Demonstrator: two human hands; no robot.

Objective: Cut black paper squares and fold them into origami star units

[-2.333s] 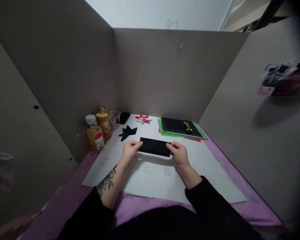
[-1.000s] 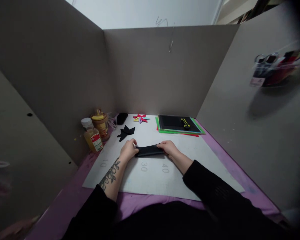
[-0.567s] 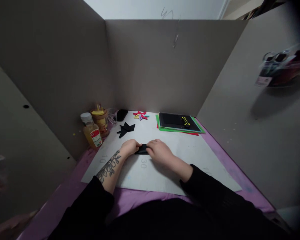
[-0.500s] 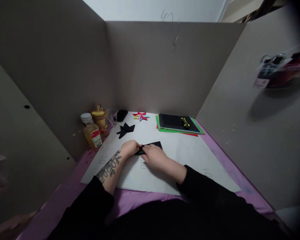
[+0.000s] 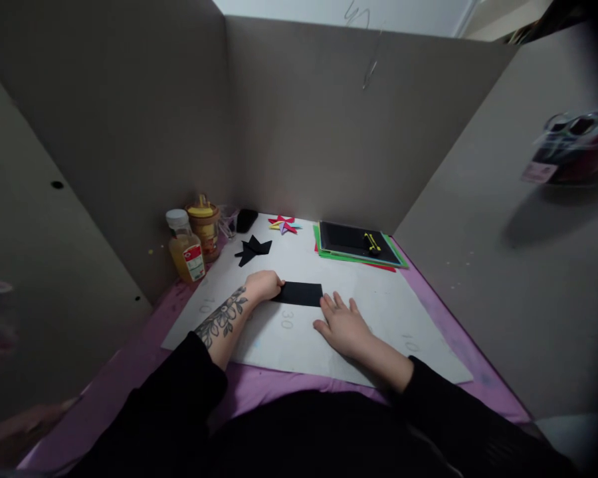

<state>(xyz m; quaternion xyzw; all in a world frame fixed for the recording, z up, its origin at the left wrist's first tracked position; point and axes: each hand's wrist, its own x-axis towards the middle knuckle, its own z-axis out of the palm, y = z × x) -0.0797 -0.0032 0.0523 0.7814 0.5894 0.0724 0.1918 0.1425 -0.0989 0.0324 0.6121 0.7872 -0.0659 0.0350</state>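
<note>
A black paper rectangle (image 5: 301,293) lies flat on the white sheet (image 5: 279,352) in front of me. My left hand (image 5: 264,285) is closed on its left end, thumb and fingers at the edge. At the right end rests my right hand (image 5: 343,322), fingers spread and flat, the fingertips by the corner of the paper. Behind my left hand is a black folded paper shape with points (image 5: 253,250). Farther back lies a small star of red, yellow and other colours (image 5: 284,224).
A stack of coloured sheets (image 5: 346,240) with a yellow cutter (image 5: 372,244) on it lies at the back right. Back left stand a juice bottle (image 5: 186,252), a brown-yellow jar (image 5: 204,229) and a black object (image 5: 246,220). Grey panels surround the table; a hanging pouch (image 5: 568,153) is on the right.
My right hand has slid right off the black paper's middle to its right end, and its fingers have spread. The paper now shows as a flat rectangle. My left hand still grips the left end.
</note>
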